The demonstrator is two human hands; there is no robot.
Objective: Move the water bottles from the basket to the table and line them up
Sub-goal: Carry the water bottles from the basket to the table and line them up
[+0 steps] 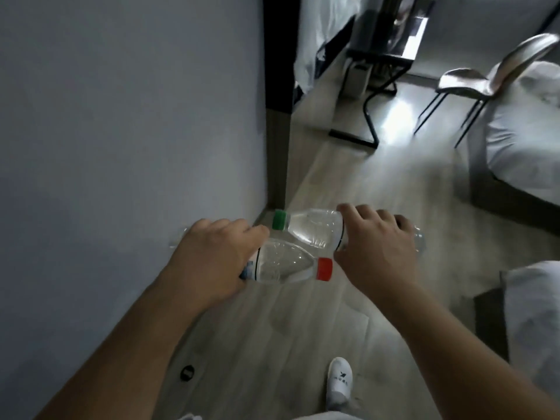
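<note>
My left hand (212, 256) grips a clear water bottle with a red cap (285, 265), held sideways with the cap pointing right. My right hand (375, 253) grips a second clear water bottle with a green cap (312, 227), also sideways, its cap pointing left. The two bottles cross close to each other above the wooden floor, in the middle of the view. No basket shows in this view. A black-framed table (378, 56) stands far ahead near the top.
A grey wall (121, 116) fills the left side, ending at a dark door frame (278, 86). A chair (485, 77) and a bed with white bedding (527, 140) stand at the right. My white shoe (339, 380) is on the floor below.
</note>
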